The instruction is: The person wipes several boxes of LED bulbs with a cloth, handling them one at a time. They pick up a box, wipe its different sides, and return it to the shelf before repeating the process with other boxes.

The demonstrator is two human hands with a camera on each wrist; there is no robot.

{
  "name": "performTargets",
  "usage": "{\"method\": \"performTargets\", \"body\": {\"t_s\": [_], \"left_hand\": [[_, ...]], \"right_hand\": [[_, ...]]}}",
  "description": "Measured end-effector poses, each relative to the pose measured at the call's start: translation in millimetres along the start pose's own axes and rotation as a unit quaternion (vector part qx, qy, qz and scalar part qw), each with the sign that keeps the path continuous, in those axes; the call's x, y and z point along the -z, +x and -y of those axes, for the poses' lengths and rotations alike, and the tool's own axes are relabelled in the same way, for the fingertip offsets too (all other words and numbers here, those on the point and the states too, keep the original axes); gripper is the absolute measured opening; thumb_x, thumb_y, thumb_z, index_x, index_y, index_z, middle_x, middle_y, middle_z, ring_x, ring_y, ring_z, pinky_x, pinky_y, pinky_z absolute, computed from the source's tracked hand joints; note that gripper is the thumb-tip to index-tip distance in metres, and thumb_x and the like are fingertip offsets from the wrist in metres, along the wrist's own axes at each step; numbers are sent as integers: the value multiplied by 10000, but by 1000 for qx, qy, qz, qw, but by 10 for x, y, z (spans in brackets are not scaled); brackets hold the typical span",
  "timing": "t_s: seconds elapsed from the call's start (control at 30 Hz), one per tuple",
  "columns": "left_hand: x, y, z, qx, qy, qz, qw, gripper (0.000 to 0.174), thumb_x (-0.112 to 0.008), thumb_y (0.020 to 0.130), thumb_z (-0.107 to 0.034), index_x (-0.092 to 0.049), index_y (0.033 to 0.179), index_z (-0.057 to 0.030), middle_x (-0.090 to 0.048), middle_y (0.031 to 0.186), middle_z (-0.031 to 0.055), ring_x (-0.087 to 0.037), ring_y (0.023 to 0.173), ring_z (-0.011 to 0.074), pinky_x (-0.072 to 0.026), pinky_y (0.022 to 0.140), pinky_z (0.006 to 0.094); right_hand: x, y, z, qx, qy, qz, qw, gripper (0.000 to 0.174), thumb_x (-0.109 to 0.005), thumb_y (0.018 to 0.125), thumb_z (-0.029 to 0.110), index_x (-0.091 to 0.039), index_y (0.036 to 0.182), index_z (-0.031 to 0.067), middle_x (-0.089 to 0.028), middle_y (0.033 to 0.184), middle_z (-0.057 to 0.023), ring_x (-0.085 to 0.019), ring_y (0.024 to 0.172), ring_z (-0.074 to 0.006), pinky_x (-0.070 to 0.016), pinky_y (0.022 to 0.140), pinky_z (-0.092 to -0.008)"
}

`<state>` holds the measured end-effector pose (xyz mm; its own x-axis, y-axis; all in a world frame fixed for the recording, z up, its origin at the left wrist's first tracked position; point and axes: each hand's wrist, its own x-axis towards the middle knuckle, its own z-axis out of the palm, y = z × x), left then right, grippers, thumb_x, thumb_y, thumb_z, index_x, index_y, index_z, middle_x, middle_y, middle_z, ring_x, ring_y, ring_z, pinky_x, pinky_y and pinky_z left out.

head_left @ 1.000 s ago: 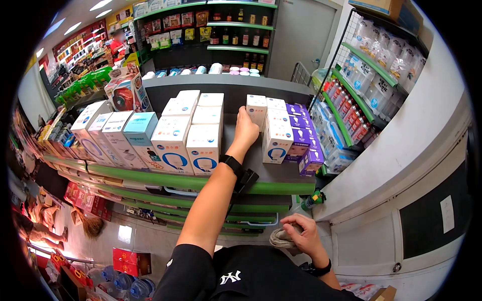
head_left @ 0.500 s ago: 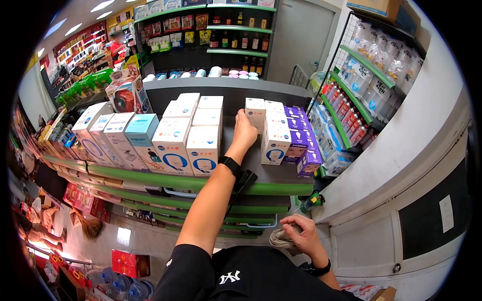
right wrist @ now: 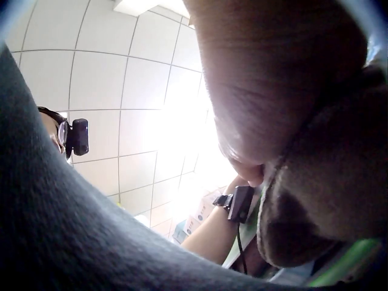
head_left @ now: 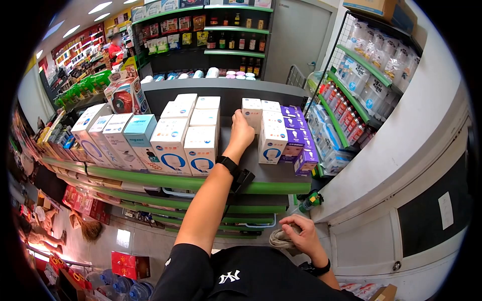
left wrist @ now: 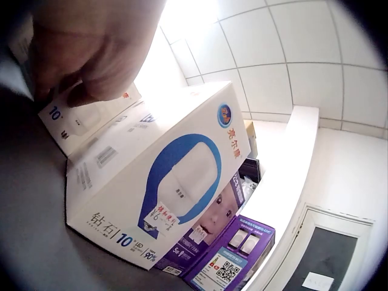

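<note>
A: The shop was brightly lit, with a dark grey display shelf (head_left: 251, 156) in front of the person. What was being handled?

B: A white bulb box (head_left: 254, 112), toward the back of the shelf, left of its neighbours. The left arm stretched forward over the shelf edge, and the left hand (head_left: 241, 131) gripped the box from its left side, fingers bent.

A: Which way did it point?

B: It stood upright, long axis vertical; its face with the printed bulb was turned toward the person.

A: And the other hand?

B: Well apart from the left. The right hand (head_left: 306, 236) was low before the body, fingers curled round a greyish cloth bundle (head_left: 282, 239).

A: What stood around the box?

B: A larger-looking white box (head_left: 273, 136) nearer the person, purple bulb boxes (head_left: 305, 145) to the right, and, across a gap to the left, more white boxes (head_left: 202, 143). Farther back were bottles (head_left: 242, 41) and a grey door (head_left: 296, 42).
</note>
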<state>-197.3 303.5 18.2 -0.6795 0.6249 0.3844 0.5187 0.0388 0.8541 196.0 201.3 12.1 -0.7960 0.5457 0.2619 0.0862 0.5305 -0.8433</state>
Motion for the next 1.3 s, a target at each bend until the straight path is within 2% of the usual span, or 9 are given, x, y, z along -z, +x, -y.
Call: {"method": "performTargets", "body": {"t_s": [0.33, 0.47, 0.6, 0.67, 0.73, 0.83, 1.03, 1.13, 1.3], "left_hand": [[231, -343, -646, -68, -35, -44, 996, 838, -521, 913, 62, -111, 1628, 209, -284, 1642, 449, -318, 1550, 586, -308, 1303, 540], [775, -1160, -1194, -110, -178, 23, 978, 724, -544, 936, 74, -366, 1638, 46, -447, 1653, 280, -400, 1577, 448, -278, 1335, 474], [1558, -1732, -1422, -295, 227, -72, 925, 591, -628, 885, 65, -635, 1463, -52, -574, 1591, 140, -409, 1586, 407, -260, 1330, 574], [1791, -1813, -1315, -230, 384, -119, 886, 621, -676, 864, 42, -627, 1473, -70, -530, 1643, 140, -324, 1643, 402, -164, 1344, 616], [1947, -1811, -1162, -203, 431, -117, 872, 601, -692, 860, 24, -620, 1453, -44, -497, 1662, 162, -264, 1664, 424, -116, 1343, 640], [1976, -1891, -1028, -192, 455, -122, 861, 593, -701, 869, 7, -609, 1453, -42, -463, 1687, 170, -224, 1677, 441, -88, 1335, 669], [2003, -2065, -974, -246, 376, -83, 889, 534, -786, 781, 74, -527, 1207, -117, -508, 1672, 145, -311, 1635, 440, -208, 1322, 621], [2018, -2081, -940, -257, 345, -63, 900, 574, -776, 769, 92, -513, 1230, -126, -520, 1645, 175, -349, 1611, 440, -223, 1315, 620], [2109, -2049, -826, -266, 300, -36, 916, 902, -728, 721, 157, -494, 1545, -123, -484, 1620, 188, -438, 1528, 432, -396, 1232, 545]], "right_hand": [[-6, -33, -131, -34, 22, -11, 999, 197, -757, 1017, 147, -757, 1110, -28, -742, 982, -115, -713, 872, -205, -542, 776, -330], [50, -46, -221, -102, 131, -2, 986, 216, -762, 1036, 170, -752, 1166, -2, -729, 1028, -54, -696, 942, -130, -555, 811, -306], [431, 9, -239, -75, 334, -86, 936, 849, -611, 996, 803, -638, 1366, 39, -630, 1129, -13, -611, 931, -88, -512, 808, -245], [554, 81, -133, -85, 556, -126, 817, 849, -481, 1061, 785, -526, 1484, 49, -644, 1192, -77, -659, 936, -170, -578, 798, -322], [469, 189, 155, -167, 592, -179, 768, 801, -394, 1103, 751, -525, 1504, 70, -671, 1230, -126, -688, 953, -211, -607, 823, -363], [333, 25, -326, -207, 645, -60, 733, 781, -350, 1122, 730, -531, 1522, 85, -688, 1269, -162, -707, 990, -231, -621, 821, -392], [21, 22, -155, -171, 663, -3, 728, 834, -446, 1097, 727, -484, 1572, 42, -683, 1300, -193, -726, 973, -255, -623, 771, -372], [-8, 12, -138, -163, 592, 28, 789, 856, -556, 1070, 684, -450, 1598, 19, -658, 1349, -203, -729, 954, -263, -625, 751, -362], [-8, 17, 13, -180, 625, 100, 753, 882, -748, 964, 455, -389, 1631, 2, -624, 1366, -220, -705, 896, -219, -605, 606, -320]]}}
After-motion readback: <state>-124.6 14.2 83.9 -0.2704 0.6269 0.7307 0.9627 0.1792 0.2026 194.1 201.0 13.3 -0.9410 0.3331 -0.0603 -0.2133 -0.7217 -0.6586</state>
